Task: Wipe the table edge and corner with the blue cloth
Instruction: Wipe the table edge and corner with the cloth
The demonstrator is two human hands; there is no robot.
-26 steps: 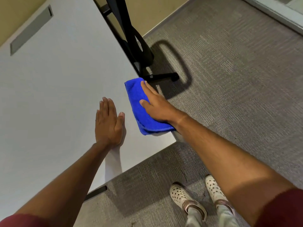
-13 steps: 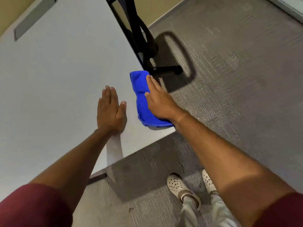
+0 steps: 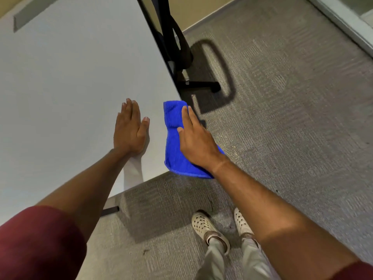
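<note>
Presently, my right hand (image 3: 196, 143) lies flat on the blue cloth (image 3: 175, 138), fingers (image 3: 186, 116) long and close together, thumb out to the inner side, pressing the cloth down rather than gripping it. The cloth is folded into a long pad that sits on the table (image 3: 66, 81) at its near right corner, running along the right-hand edge; its lower end hangs past the corner over the carpet (image 3: 292, 128), and its outer side, under my palm, appears to lap over the edge (I cannot tell how far it wraps down the side face). I judge that placement deliberate: a pad straddling the edge cleans top and rim in one pass, and a flat palm spreads the pressure evenly. My right forearm reaches forward from low right, wrist nearly straight, in line with the edge. My left hand (image 3: 130, 128) rests palm down on the bare tabletop just beside the cloth, not touching it, fingers straight and together, holding nothing; it seems to serve as a brace while I lean in. A black chair (image 3: 171, 37) stands close against the same edge further along, which could obstruct a longer stroke.
</note>
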